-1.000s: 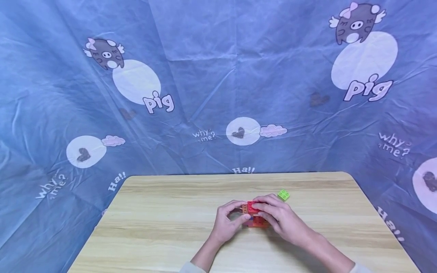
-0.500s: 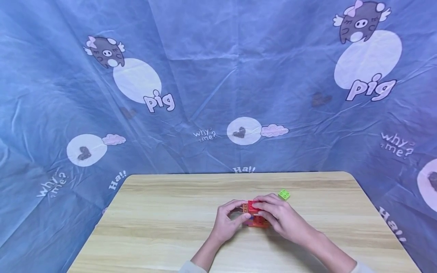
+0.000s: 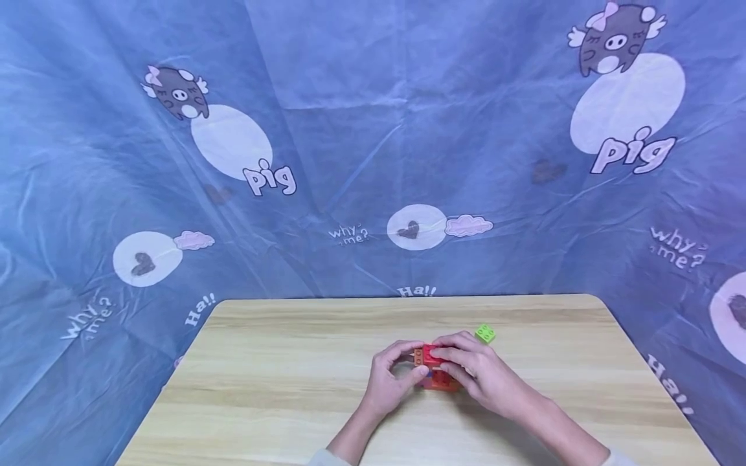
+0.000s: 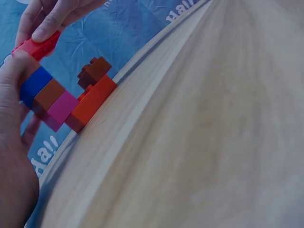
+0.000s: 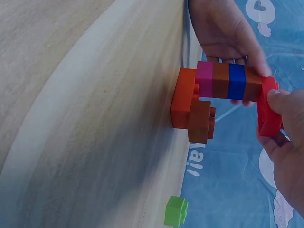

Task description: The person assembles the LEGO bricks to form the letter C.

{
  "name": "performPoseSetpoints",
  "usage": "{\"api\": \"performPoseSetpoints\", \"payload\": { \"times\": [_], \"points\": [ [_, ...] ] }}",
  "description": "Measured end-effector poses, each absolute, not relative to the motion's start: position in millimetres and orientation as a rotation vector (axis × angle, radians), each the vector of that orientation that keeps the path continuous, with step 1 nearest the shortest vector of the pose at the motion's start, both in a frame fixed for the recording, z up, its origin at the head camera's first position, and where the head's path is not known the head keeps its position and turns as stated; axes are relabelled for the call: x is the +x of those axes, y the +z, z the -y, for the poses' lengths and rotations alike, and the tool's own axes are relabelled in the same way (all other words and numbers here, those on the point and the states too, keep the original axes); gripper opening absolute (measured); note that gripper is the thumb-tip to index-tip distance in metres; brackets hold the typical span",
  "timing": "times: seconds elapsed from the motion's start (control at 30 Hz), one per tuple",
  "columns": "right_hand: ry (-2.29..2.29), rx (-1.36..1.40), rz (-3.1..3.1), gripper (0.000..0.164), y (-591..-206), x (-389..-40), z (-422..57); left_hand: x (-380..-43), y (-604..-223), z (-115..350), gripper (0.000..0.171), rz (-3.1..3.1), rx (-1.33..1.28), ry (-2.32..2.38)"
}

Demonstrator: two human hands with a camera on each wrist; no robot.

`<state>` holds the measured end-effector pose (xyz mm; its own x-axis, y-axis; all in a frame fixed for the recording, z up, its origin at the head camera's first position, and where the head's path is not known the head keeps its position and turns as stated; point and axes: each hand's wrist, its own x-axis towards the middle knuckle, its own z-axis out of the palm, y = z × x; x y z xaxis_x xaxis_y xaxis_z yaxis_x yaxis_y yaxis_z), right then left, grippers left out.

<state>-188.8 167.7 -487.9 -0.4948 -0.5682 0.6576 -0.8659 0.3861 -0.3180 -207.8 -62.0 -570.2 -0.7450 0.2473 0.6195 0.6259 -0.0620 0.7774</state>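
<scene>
A tower of toy building bricks stands on the table, its base an orange brick point(image 5: 182, 102). Above one end of the base rise a pink brick point(image 4: 61, 108), a brown one, a blue brick point(image 4: 36, 85) and another brown brick. A separate brown brick point(image 5: 198, 122) sits on the base's other end. My left hand point(image 3: 386, 383) grips the tower near its top between thumb and fingers. With thumb and fingertips, my right hand point(image 3: 492, 383) pinches a red brick point(image 5: 269, 111), which lies across the tower's top and juts out to the right.
A lime green brick point(image 3: 485, 333) lies on the wooden table point(image 3: 280, 362) just beyond my right hand. Behind the table's far edge hangs a blue printed cloth point(image 3: 350, 162).
</scene>
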Motion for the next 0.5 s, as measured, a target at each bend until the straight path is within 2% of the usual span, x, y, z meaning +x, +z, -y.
{"api": "performPoseSetpoints", "payload": {
  "times": [0.17, 0.5],
  "points": [
    [0.915, 1.235, 2.216, 0.039, -491.9, -187.8, -168.7, -206.9, -571.3, 55.7, 0.047, 1.859, -0.956, -1.927],
    [0.932, 1.219, 2.228, 0.04, -493.0, -193.0, -170.2, -208.8, -573.4, 52.1, 0.041, 1.84, -0.944, -1.83]
  ]
}}
